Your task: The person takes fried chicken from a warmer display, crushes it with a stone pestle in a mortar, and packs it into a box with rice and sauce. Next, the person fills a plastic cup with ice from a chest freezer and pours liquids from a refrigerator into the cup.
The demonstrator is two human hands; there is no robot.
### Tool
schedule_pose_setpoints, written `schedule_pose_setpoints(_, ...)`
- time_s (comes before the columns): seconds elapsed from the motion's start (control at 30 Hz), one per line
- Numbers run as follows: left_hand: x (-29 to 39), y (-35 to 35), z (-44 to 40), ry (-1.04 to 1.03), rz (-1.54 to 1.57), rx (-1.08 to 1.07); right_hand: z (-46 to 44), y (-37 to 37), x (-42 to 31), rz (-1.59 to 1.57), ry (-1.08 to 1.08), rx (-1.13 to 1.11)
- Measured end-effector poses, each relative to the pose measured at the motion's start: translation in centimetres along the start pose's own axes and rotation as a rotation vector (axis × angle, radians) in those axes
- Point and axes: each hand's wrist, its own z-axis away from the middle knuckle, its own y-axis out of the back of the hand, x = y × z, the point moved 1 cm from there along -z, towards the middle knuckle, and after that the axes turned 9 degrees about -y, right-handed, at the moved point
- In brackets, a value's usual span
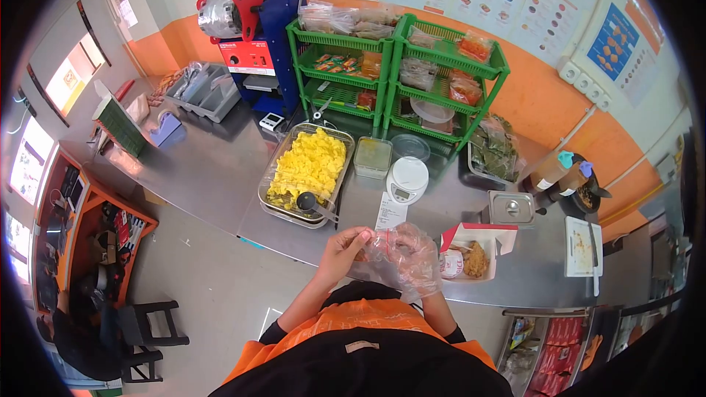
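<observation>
My left hand (340, 251) is bare, its thumb and fingers pinched on the edge of a small clear plastic bag (380, 244) with a red line along its top. On my right hand (413, 259) is a loose clear plastic glove; its fingers curl against the bag's other side. Whatever the bag contains is too small to make out. Just right of the gloved hand, an open red-and-white carton (491, 230) holds a piece of fried chicken (475, 260) and a paper-wrapped bundle (451, 263). A printed receipt (392, 212) lies beyond my hands, below a white kitchen scale (407, 179).
A tray (266, 209) of yellow scrambled egg (309, 164) with a black ladle (307, 201) stands left of the scale. Green racks (390, 66) line the back. To the right are a lidded steel container (512, 208) and a cutting board (581, 250) with a knife (594, 257).
</observation>
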Motion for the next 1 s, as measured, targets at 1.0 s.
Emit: schedule_pose_setpoints(1.0,-0.3,-1.4,-0.2,0.014,0.085,-0.012,1.0,0.1,1.6,0.013,0.013,0.104)
